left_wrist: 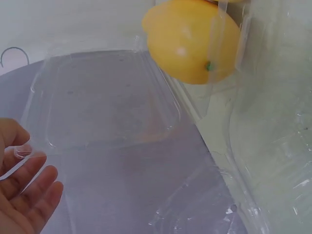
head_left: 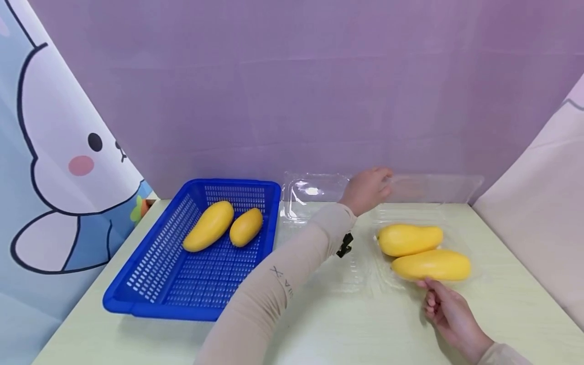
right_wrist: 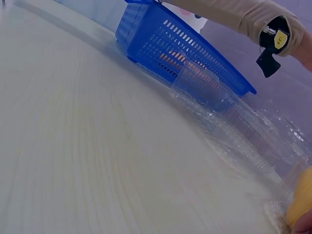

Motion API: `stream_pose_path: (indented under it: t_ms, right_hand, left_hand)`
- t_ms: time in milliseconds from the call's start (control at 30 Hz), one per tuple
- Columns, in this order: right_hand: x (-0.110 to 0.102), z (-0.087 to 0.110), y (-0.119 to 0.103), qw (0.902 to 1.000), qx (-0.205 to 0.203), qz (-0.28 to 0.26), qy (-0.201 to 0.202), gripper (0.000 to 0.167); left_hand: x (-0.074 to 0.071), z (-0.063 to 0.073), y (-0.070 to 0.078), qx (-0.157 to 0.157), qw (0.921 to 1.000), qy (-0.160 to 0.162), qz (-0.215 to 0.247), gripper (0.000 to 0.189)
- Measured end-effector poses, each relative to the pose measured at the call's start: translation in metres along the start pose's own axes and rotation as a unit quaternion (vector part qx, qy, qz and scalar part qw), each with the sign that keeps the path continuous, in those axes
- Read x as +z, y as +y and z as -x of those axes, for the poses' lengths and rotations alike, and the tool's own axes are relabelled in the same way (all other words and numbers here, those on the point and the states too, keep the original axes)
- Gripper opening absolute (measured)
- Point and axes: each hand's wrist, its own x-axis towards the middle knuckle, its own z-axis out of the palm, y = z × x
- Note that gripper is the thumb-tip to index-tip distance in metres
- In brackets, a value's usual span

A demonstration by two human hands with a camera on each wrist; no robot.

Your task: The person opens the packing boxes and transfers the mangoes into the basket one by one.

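Two long yellow fruits (head_left: 431, 264) lie side by side in a clear plastic box (head_left: 474, 274) on the right of the table. Its clear lid (left_wrist: 107, 102) is raised at the back, against the purple cloth. My left hand (head_left: 367, 190) reaches across to the lid's left corner; in the left wrist view thumb and forefinger pinch that corner, the other fingers loosely bent. My right hand (head_left: 453, 314) holds the box's front edge between thumb and forefinger, beside the nearer fruit, with its other fingers curled. Only a fingertip of this hand shows in the right wrist view.
A blue plastic basket (head_left: 146, 308) stands at the left with two more yellow fruits (head_left: 210, 226) inside. Between basket and filled box is another clear plastic box (head_left: 315, 190), lid raised, under my left forearm. Purple cloth (head_left: 292, 91) hangs behind the table.
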Motion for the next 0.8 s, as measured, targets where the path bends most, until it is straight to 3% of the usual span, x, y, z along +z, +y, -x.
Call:
stream_pose_path:
  t_ms: [300,533,800]
  right_hand:
    - [0.001,-0.006,-0.001,0.9997,0.021,-0.002,0.011,0.036]
    - [0.003,-0.007,-0.005,0.9997,0.019,0.008,0.014,0.035]
    - [0.002,-0.005,-0.001,0.9998,0.006,0.012,0.016,0.036]
  left_hand:
    - [0.012,-0.003,-0.02,-0.038,0.9982,0.026,0.039,0.031]
    - [0.014,-0.005,-0.03,-0.061,0.994,0.025,0.087,0.026]
    - [0.028,-0.008,-0.036,-0.077,0.988,0.021,0.133,0.016]
